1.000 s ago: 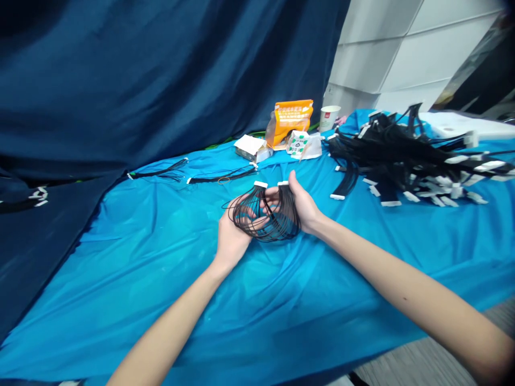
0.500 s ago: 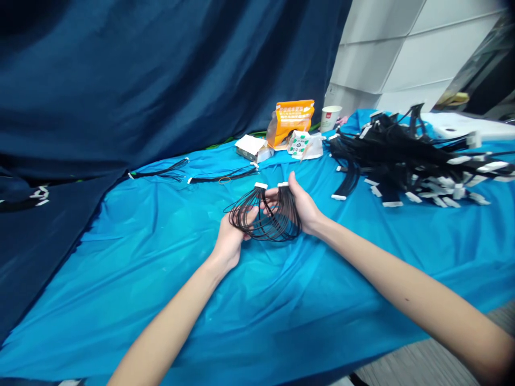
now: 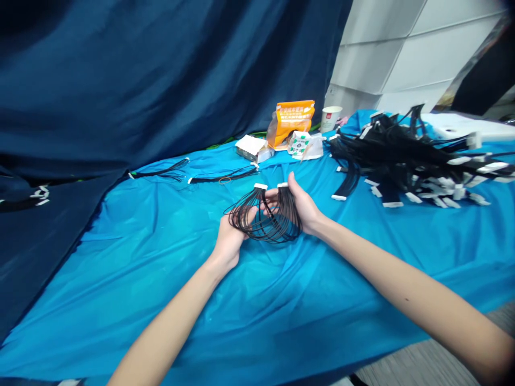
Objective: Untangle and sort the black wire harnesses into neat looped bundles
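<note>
Between my two hands a black wire harness [image 3: 273,236] is bent into a U, its thin wires bowed downward. Its two white connectors point up, side by side with a gap between them. My left hand [image 3: 235,236] grips the wires on the left side, the fingers partly hidden behind them. My right hand [image 3: 302,206] holds the right end, thumb upright beside the right connector and fingers reaching behind the wires toward the left one. Both hands are above the blue cloth [image 3: 161,279].
On the right lies a large pile of black harnesses [image 3: 394,150] with white connectors. Two single harnesses [image 3: 217,178] [image 3: 161,172] lie at the back left. Behind stand an orange pouch [image 3: 295,120], a small box [image 3: 252,147], a white-green packet [image 3: 301,145] and a paper cup [image 3: 330,119].
My hands and the harness hold almost the same pose. At the far right edge, a dark shape in the background has shifted.
</note>
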A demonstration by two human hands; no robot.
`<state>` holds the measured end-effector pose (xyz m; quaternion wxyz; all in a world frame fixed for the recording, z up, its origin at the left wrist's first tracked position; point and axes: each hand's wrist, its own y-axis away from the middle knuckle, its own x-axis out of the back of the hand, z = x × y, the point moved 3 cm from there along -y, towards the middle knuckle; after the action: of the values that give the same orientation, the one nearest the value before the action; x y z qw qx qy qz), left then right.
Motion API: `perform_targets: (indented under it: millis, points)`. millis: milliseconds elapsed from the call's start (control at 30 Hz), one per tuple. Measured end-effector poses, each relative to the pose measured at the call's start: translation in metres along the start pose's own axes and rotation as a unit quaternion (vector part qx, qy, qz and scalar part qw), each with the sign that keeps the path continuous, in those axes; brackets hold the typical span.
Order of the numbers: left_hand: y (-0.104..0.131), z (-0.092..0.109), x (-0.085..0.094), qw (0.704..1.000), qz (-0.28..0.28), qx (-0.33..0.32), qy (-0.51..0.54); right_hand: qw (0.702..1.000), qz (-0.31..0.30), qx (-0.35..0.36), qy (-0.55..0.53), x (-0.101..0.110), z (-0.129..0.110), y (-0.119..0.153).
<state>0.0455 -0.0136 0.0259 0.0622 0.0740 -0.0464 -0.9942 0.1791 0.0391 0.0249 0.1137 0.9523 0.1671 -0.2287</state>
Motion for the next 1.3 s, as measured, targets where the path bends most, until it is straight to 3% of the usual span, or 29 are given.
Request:
perform_targets:
  millis: [267,533,633,767,900,1100,1167,1300]
  points:
    - [-0.003,-0.002,0.003,0.998,0.017,-0.002,0.058,1.000,-0.020,0.004,0.008,0.001,0.002,-0.002]
    - [-0.006,0.001,0.001,0.978,-0.014,0.118,0.173,1.000,0.025,0.006,0.015,0.001,0.001,-0.003]
    - [-0.009,0.002,0.000,0.954,-0.038,0.188,0.230,0.998,0.058,0.012,0.013,0.004,0.001,-0.003]
    - [-0.006,-0.001,-0.004,0.932,-0.117,0.217,0.267,0.997,0.076,0.008,0.008,0.006,0.000,-0.003]
    - [0.000,-0.001,-0.009,0.950,-0.172,0.144,0.219,0.997,0.069,-0.002,-0.014,0.005,0.001,-0.003]
    - [-0.004,0.002,-0.003,0.994,-0.091,-0.066,0.007,0.999,0.022,-0.010,-0.028,0.003,0.006,-0.006]
    - [-0.006,0.002,0.002,0.985,-0.041,-0.140,-0.094,1.000,0.006,-0.017,-0.021,0.003,0.007,-0.006]
    - [-0.006,0.003,0.009,0.939,0.039,-0.248,-0.237,1.000,-0.021,-0.011,-0.004,0.002,0.006,-0.006]
